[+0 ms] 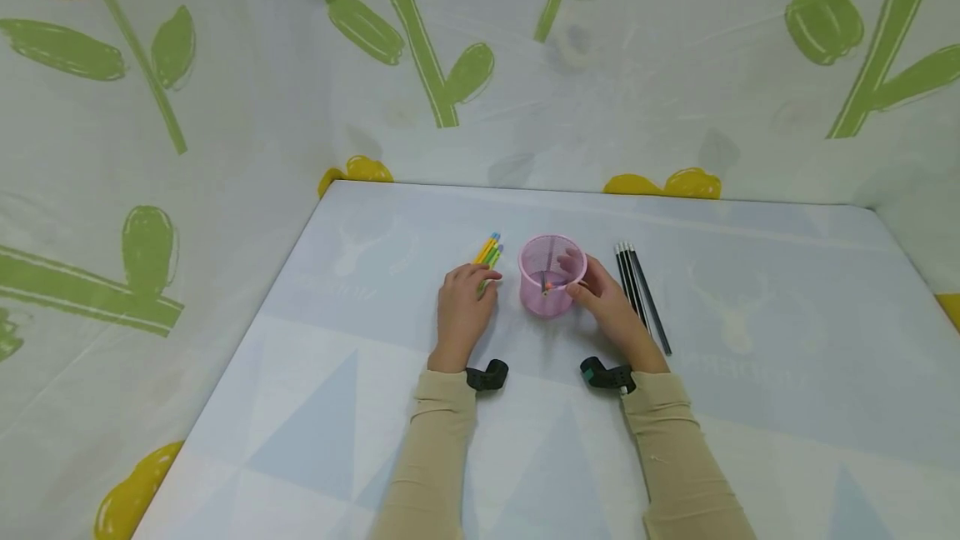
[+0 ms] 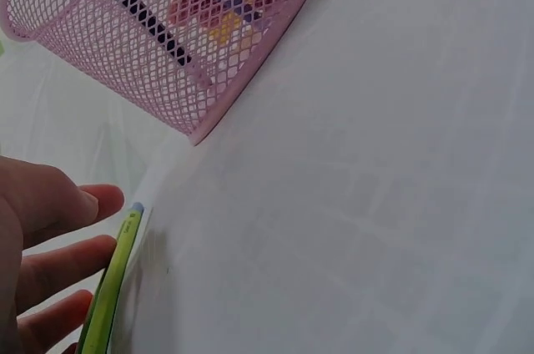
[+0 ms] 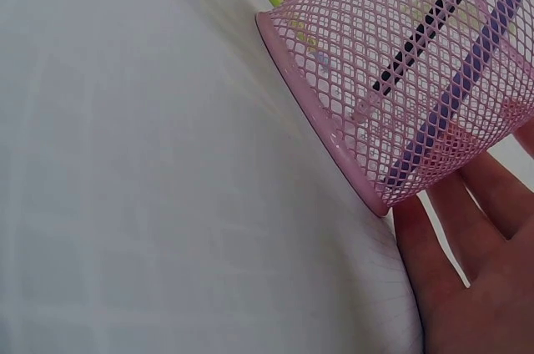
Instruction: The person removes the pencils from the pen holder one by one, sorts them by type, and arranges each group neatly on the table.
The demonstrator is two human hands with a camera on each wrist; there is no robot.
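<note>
A pink mesh pen holder [image 1: 531, 298] stands upright on the table, with a few pencils leaning inside, one dark and one bluish-purple through the mesh in the right wrist view. My right hand [image 1: 609, 307] holds it from the right side, thumb near the rim and fingers around the far wall. My left hand [image 1: 463, 311] lies to the left of the holder, beside yellow pencils [image 1: 483, 251] and green ones. In the left wrist view its fingers are extended against a green pencil [image 2: 116, 279] with a blue end, not curled round it.
Several black pencils [image 1: 639, 290] with white ends lie side by side right of the holder, close to my right forearm. The pale patterned table [image 1: 360, 273] ends at a back edge against a flower-print curtain [image 1: 525, 107], which also hangs on the left.
</note>
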